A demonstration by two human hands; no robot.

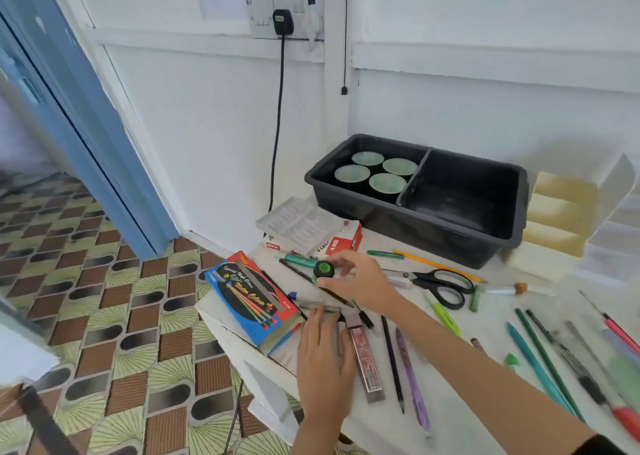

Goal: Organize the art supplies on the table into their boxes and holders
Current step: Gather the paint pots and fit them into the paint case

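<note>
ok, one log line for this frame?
right hand: pinches green-lidded pot | left hand: flat on grey strip | black tray: four pots in left compartment

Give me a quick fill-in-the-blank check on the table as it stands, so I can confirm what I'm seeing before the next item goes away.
1. The black plastic tub holds ___ round green cups in its left compartment.
2. The small round black item pinched by the right hand has a ___ top.
3. The black-handled scissors lie on the table to the ___ of that hand.

Missing words: four; green; right.
</note>
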